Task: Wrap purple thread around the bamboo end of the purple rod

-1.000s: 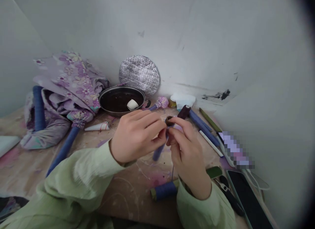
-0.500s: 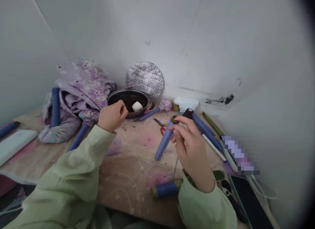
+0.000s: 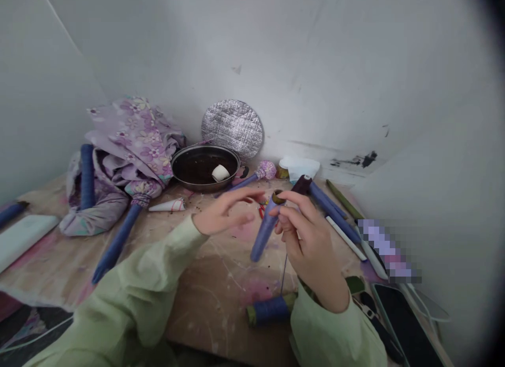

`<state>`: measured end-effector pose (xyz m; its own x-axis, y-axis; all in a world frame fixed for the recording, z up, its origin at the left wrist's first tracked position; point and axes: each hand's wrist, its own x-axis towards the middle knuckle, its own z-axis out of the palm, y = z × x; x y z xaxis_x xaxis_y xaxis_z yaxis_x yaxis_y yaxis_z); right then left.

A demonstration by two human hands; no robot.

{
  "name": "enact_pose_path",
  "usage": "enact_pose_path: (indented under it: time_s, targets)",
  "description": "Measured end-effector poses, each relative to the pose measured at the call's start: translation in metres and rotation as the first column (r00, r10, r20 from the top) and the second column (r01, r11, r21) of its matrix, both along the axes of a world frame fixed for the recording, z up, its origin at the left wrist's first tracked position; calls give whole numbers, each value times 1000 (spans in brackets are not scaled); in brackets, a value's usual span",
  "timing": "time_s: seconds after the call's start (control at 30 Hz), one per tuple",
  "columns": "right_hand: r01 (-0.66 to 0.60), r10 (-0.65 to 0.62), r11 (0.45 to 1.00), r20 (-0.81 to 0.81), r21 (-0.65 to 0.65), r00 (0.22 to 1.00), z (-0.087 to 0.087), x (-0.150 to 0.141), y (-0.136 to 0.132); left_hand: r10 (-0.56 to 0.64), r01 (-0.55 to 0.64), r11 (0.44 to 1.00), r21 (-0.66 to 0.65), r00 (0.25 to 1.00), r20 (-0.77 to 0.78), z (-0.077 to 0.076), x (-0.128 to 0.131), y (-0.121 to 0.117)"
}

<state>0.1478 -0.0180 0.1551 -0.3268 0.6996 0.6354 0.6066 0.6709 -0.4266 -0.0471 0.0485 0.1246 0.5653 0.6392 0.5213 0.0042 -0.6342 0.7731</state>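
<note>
My right hand (image 3: 310,230) grips the upper end of a tapered tube (image 3: 263,234) wrapped in blue, with a hollow olive-brown top. Its index finger rests at the rim, and the tube slants down to the left. A blue thread runs up from a thread spool (image 3: 271,310) near the front edge toward this hand. My left hand (image 3: 224,212) is open, fingers stretched toward the tube's top with a small gap. Small red-handled pliers (image 3: 262,211) lie behind, mostly hidden by the tube and my left hand.
At the back stand a dark pan (image 3: 197,185) holding a white piece and a silver foil disc (image 3: 232,128). Flowered fabric (image 3: 134,130) with blue-wrapped sticks heaps at left. To the right lie a dark thread cone (image 3: 303,184), blue rods (image 3: 335,214) and a phone (image 3: 406,325).
My left hand has come from in front of the pan rightward and down to the tube, and its fingers have opened out. My right hand keeps its hold on the tube.
</note>
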Motion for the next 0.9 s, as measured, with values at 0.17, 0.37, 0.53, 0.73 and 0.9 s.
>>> enact_pose_path:
  time_s: [0.17, 0.37, 0.53, 0.73, 0.9]
  targets:
    - [-56, 55, 998, -15, -36, 998, 3, 2, 1, -219, 230, 959, -165, 972, 83, -6, 32, 3]
    - [72, -75, 996, -76, -46, 994, 8, 7, -1, -232, 324, 888, -327, 929, 290, -7, 44, 13]
    - [223, -230, 973, -160, -60, 960, 8, 11, -1, -254, 495, 748, -442, 829, 498, -5, 58, 16]
    - [140, -178, 971, -197, -192, 964, 9, 11, -3, -259, 615, 612, -496, 749, 609, -3, 65, 13]
    - [108, -152, 971, -200, -214, 968, 11, 9, -4, -269, 644, 585, -492, 727, 632, -6, 63, 10]
